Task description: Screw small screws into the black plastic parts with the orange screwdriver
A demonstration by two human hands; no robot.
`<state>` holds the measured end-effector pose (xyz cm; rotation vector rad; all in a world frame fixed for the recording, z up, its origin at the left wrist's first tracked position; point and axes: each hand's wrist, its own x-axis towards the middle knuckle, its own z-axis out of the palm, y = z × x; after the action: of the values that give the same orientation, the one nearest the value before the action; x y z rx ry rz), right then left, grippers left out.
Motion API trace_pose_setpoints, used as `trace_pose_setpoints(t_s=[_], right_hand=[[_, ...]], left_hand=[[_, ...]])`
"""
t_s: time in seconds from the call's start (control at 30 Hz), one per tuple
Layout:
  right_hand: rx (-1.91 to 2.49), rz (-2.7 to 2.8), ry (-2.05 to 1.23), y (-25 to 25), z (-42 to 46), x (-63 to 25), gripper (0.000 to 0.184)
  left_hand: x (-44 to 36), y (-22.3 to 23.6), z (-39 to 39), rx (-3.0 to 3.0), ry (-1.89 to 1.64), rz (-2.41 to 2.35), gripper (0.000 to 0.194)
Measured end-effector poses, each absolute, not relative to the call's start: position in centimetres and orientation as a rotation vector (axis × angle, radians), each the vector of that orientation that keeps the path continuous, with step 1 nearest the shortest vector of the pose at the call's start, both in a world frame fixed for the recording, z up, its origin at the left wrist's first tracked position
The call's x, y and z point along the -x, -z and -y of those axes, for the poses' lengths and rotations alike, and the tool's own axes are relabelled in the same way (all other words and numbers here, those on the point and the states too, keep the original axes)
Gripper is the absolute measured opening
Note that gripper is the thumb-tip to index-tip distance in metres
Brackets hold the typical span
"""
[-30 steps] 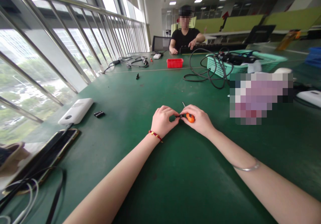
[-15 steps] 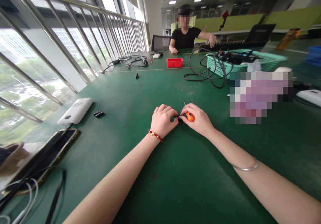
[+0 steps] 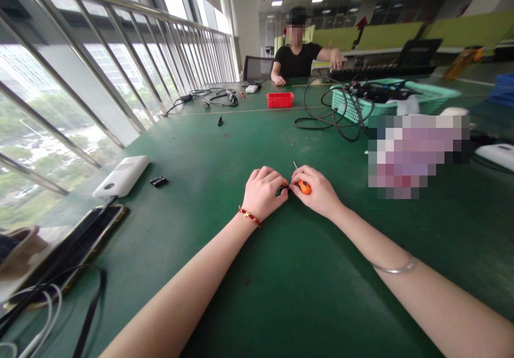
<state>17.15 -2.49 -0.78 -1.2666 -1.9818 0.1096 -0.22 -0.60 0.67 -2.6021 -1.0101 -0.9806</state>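
Observation:
My left hand (image 3: 264, 189) is closed, its thumb and fingertips pinching a small black part (image 3: 283, 188) that they mostly hide. My right hand (image 3: 315, 189) is closed around a screwdriver with an orange and black handle (image 3: 304, 187). The screwdriver's thin metal shaft (image 3: 295, 164) points away from me above the fingers. The thumb and fingertip of that hand also meet at the small black part, right beside the left fingertips. Both hands are just over the green table (image 3: 225, 229).
To the left lie a white power bank (image 3: 121, 176), a small black piece (image 3: 158, 182) and a phone (image 3: 80, 245) with cables. Farther off are a red tray (image 3: 280, 100), a teal basket (image 3: 349, 106) with black cables, and a seated person (image 3: 297, 61) in a black shirt.
My fingertips have shifted slightly around the small black part, and the hands are a touch closer together. The person across the table has moved an outstretched hand a little.

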Motion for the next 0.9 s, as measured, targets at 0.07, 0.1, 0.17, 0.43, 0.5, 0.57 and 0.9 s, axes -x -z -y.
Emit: trace_pose_setpoints(t_s=[0.07, 0.1, 0.17, 0.43, 0.5, 0.57, 0.9], right_hand=[[1.25, 1.966, -0.142, 0.85, 2.42, -17.17, 0.004], [1.237, 1.955, -0.164, 0.9, 2.37, -17.19, 0.004], [1.209, 1.931, -0.212, 1.01, 2.27, -17.22, 0.004], [1.13, 1.847, -0.368, 0.89, 2.14, -17.37, 0.005], [1.128, 1.839, -0.399, 0.77, 2.17, -17.43, 0.006], [1.127, 1.835, -0.42, 0.71, 2.19, -17.47, 0.006], [1.127, 1.812, -0.38, 0.34, 2.37, -17.38, 0.005]], left_hand=[[0.22, -0.68, 0.61, 2.602, 0.983, 0.999, 0.007], [0.21, -0.69, 0.62, 2.601, 0.983, 0.997, 0.007], [0.2, -0.75, 0.65, 2.601, 0.981, 0.993, 0.007], [0.21, -0.92, 0.7, 2.606, 1.02, 1.027, 0.007], [0.26, -0.91, 0.66, 2.607, 1.045, 1.07, 0.008], [0.31, -0.89, 0.62, 2.62, 1.071, 1.102, 0.007], [0.38, -0.78, -0.04, 2.761, 1.313, 1.33, 0.005]])
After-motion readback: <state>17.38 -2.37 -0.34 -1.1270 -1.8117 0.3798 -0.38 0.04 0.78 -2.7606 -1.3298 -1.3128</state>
